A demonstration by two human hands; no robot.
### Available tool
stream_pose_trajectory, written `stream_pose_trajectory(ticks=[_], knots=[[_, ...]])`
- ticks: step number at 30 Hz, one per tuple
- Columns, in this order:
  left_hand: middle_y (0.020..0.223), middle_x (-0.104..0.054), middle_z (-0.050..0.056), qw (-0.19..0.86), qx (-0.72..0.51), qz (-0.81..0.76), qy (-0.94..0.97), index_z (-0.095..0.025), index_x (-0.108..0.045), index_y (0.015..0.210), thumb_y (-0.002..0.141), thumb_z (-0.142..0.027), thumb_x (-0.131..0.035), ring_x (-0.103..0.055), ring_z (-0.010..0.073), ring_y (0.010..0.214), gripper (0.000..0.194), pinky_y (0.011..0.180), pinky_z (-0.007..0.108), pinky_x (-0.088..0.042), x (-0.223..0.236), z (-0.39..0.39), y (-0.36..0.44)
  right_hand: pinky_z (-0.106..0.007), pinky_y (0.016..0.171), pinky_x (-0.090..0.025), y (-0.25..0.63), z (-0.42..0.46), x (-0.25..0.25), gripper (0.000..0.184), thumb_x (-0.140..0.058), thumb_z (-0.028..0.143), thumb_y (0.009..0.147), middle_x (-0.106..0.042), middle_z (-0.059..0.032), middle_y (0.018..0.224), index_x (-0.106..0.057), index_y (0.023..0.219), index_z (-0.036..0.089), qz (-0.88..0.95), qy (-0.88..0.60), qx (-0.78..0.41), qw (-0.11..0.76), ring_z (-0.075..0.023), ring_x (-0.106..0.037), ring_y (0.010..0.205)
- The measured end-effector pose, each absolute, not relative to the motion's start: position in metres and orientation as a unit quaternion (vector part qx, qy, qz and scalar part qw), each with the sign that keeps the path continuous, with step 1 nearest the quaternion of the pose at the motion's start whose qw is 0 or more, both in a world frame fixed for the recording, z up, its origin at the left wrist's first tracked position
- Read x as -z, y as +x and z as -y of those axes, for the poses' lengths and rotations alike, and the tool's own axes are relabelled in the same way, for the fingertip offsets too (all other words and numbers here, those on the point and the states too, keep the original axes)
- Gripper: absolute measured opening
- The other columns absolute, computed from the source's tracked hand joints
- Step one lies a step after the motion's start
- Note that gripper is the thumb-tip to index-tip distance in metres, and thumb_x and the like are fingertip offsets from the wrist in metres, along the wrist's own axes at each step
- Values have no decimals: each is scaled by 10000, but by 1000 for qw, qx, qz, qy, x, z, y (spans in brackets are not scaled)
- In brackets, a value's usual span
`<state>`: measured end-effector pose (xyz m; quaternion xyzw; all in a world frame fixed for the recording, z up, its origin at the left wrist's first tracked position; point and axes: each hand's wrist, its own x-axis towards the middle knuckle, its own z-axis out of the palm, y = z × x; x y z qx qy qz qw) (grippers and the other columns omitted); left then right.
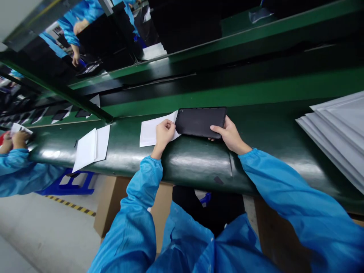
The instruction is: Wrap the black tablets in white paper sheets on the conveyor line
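Observation:
A black tablet, a small camera dot at its upper left corner, is held slightly above the green work surface. My right hand grips its right end, thumb on top and fingers underneath. At the tablet's left end, my left hand has its fingers closed in a pinch; what is between them, if anything, is hidden. Beneath that hand lies a flat white pouch, partly behind the tablet's left edge.
White pouches are stacked at the right. More white sheets lie to the left. A co-worker's hands work at the far left. A green post and a raised ledge stand behind the surface. Below are cardboard boxes.

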<state>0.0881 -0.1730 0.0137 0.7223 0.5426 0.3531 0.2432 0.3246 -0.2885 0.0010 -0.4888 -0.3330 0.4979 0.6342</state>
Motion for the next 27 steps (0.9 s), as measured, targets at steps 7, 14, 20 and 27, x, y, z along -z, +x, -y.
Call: stream_pose_trajectory(ticks=[7,14,20,27], knots=[[560,-495,-50,187,-354,-496,771,-196,-606,707,849,-207,-622,-478,113,545,143,625,245,-378,-9,180,90,-273,362,-439,317,292,0,609,-933,431,649,-724,5,838,-560,1098,259,352,-476,-536,602,-159,-628,474],[559,-515,-59,236,-350,-325,846,-193,-656,779,920,-290,-597,-455,82,501,181,564,212,-383,-4,209,108,-305,474,-568,300,296,5,733,-826,760,740,-736,1,823,-520,1188,267,413,-416,-603,540,-191,-698,583],[561,-536,-48,248,-409,-316,819,-180,-658,769,959,-339,-615,-425,71,480,251,483,209,-328,-9,213,108,-362,639,-632,307,290,16,672,-643,854,837,-701,-36,889,-643,1076,226,426,-395,-638,505,-186,-679,683],[601,-569,-33,198,-386,-169,885,-188,-660,856,1055,-350,-557,-481,86,504,277,543,224,-407,-7,240,116,-447,1003,-570,310,288,15,575,-781,711,804,-775,-68,1023,-795,1023,179,570,-423,-526,468,-288,-705,1057]])
